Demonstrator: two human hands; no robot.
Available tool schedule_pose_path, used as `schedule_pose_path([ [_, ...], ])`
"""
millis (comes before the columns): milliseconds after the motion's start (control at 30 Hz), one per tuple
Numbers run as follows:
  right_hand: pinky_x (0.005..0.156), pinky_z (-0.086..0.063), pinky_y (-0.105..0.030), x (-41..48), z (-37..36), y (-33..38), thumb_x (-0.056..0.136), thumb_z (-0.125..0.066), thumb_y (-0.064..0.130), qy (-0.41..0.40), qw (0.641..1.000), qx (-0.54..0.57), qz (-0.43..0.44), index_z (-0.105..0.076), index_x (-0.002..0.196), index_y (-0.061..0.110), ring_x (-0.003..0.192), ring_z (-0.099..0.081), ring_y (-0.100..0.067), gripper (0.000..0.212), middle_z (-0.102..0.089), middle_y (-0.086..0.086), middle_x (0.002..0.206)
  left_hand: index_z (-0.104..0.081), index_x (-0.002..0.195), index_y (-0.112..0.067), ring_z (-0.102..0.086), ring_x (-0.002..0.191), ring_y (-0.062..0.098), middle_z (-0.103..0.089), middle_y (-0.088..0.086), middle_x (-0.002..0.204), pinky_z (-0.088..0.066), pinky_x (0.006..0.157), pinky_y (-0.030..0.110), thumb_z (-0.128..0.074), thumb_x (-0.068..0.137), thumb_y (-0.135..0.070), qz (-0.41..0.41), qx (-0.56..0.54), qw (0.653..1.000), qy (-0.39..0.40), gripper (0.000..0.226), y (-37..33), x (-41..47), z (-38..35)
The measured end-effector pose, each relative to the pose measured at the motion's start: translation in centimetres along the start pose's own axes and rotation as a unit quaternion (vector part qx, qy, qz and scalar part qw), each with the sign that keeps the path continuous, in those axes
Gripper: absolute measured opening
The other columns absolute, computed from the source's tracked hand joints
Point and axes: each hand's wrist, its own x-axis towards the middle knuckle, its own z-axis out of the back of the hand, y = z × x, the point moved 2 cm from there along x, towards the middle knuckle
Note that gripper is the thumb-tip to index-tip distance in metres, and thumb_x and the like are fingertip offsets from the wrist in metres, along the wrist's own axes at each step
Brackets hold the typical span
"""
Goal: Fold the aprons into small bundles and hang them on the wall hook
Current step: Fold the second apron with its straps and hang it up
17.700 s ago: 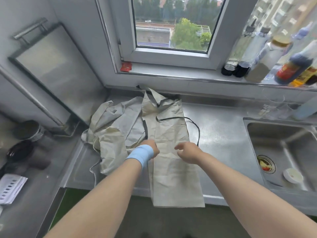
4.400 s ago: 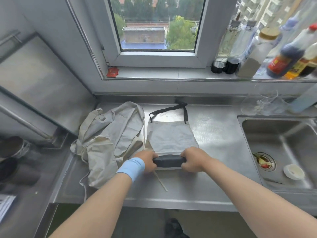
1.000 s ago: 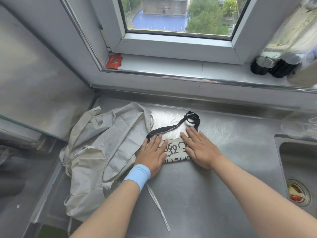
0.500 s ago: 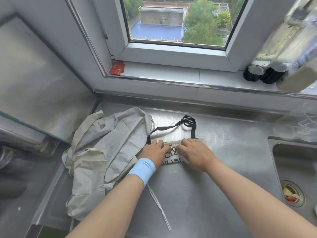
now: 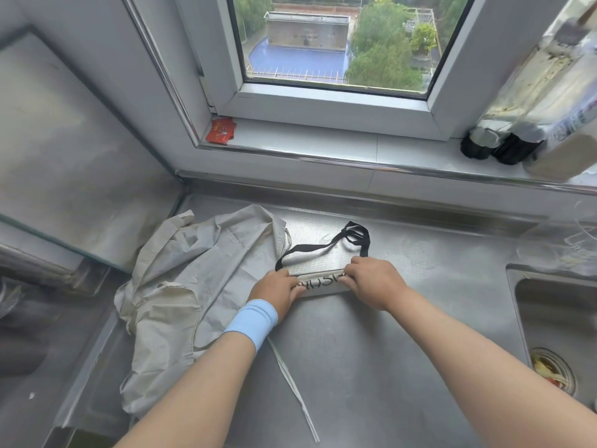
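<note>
- At centre frame, on the steel counter (image 5: 371, 367), the rolled apron bundle (image 5: 319, 282) is clamped at either end by the left hand (image 5: 274, 291) and the right hand (image 5: 371, 281), fingers curled over it.
- Its black strap (image 5: 323, 248) is looped just above.
- Left of it, a crumpled second apron (image 5: 193, 286) is heaped.

We see a grey metal counter (image 5: 355, 383), a bit shiny, with a bumpy patch at 12 o'clock from the rolled apron (image 5: 321, 282). That apron is dull, soft cloth. At its 9 o'clock lies a crumpled apron (image 5: 193, 286) of the same wrinkly cloth. The black strap (image 5: 308, 249) looks smooth.
</note>
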Motion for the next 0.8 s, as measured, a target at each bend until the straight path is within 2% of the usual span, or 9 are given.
schedule_pose_path([
  [133,0.074,-0.04,-0.034,1.2,0.2,-0.6,0.097,-0.046,0.051,0.03,0.993,0.095,-0.061,-0.054,0.102,0.025,0.097,-0.061,-0.025,0.027,-0.064,0.002,0.103,-0.054,0.112,-0.021,-0.06,0.1,0.031,-0.066,0.006,0.105,-0.04,0.074,0.032,-0.048,0.096,-0.046,0.054,-0.025,0.998,-0.003,0.03,-0.1,0.9,0.8],
  [300,0.075,-0.042,-0.038,1.9,-0.1,-0.7,0.102,-0.038,0.04,0.025,0.993,0.099,-0.053,-0.051,0.106,0.021,0.095,-0.056,-0.028,0.024,-0.044,-0.001,0.112,-0.055,0.118,-0.029,-0.051,0.114,0.025,-0.049,-0.001,0.126,-0.039,0.084,0.032,-0.051,0.094,-0.044,0.066,0.019,0.998,0.003,0.029,-0.7,1.8,1.2],
  [367,0.076,-0.041,-0.039,2.0,-0.7,-0.3,0.099,-0.04,0.031,-0.021,0.998,0.046,-0.032,-0.052,0.111,0.022,0.099,-0.051,-0.027,0.019,-0.047,-0.002,0.113,-0.06,0.112,-0.028,-0.046,0.116,0.025,-0.048,-0.001,0.124,-0.036,0.088,0.036,-0.055,0.09,-0.038,0.038,0.107,0.993,-0.041,0.025,-1.7,2.5,1.5],
  [433,0.077,-0.041,-0.04,2.1,-1.0,0.6,0.09,-0.039,0.02,-0.074,0.996,-0.044,0.006,-0.056,0.114,0.022,0.1,-0.051,-0.029,0.029,-0.054,-0.006,0.113,-0.065,0.101,-0.024,-0.055,0.107,0.027,-0.057,0.001,0.115,-0.042,0.085,0.037,-0.047,0.085,-0.023,-0.035,0.128,0.987,-0.086,0.025,-3.3,3.0,1.5],
  [533,0.079,-0.047,-0.042,2.1,-1.2,1.9,0.087,-0.032,0.014,-0.11,0.991,-0.065,0.045,-0.062,0.108,0.014,0.102,-0.058,-0.033,0.037,-0.059,-0.011,0.119,-0.069,0.096,-0.018,-0.066,0.09,0.026,-0.067,0.003,0.098,-0.055,0.073,0.034,-0.031,0.075,-0.018,-0.131,0.092,0.986,-0.052,0.043,-4.7,3.2,0.0],
  [600,0.09,-0.048,-0.043,1.6,-2.1,1.8,0.09,-0.033,0.016,-0.094,0.995,-0.034,0.024,-0.063,0.115,0.012,0.117,-0.057,-0.034,0.039,-0.058,-0.013,0.131,-0.069,0.114,-0.014,-0.066,0.107,0.024,-0.068,0.003,0.117,-0.055,0.083,0.031,-0.028,0.076,-0.017,-0.118,0.079,0.99,-0.002,0.056,-4.7,2.5,-0.8],
  [667,0.107,-0.037,-0.044,1.0,-3.1,1.0,0.093,-0.033,0.02,-0.067,0.998,-0.006,0.011,-0.057,0.132,0.015,0.134,-0.047,-0.032,0.047,-0.05,-0.012,0.145,-0.041,0.145,-0.011,-0.036,0.14,0.021,-0.037,0.003,0.153,-0.032,0.112,0.034,-0.016,0.08,-0.023,-0.114,0.092,0.989,0.003,0.071,-4.0,1.7,-2.3],
  [700,0.114,-0.026,-0.044,0.6,-3.6,0.8,0.095,-0.032,0.025,-0.052,0.999,0.002,0.016,-0.05,0.141,0.019,0.141,-0.038,-0.029,0.05,-0.042,-0.009,0.152,-0.026,0.152,-0.012,-0.021,0.147,0.02,-0.02,0.002,0.16,-0.018,0.118,0.038,-0.013,0.082,-0.029,-0.119,0.102,0.987,0.019,0.073,-3.7,1.3,-2.7],
  [800,0.12,0.0,-0.043,0.2,-3.8,0.6,0.097,-0.025,0.052,-0.01,1.0,0.022,0.02,-0.021,0.156,0.03,0.152,-0.004,-0.019,0.063,-0.008,0.0,0.164,-0.023,0.153,-0.016,-0.018,0.148,0.02,-0.017,0.001,0.161,-0.012,0.118,0.046,-0.022,0.09,-0.047,-0.112,0.106,0.988,0.0,0.07,-3.3,0.7,-2.8],
])
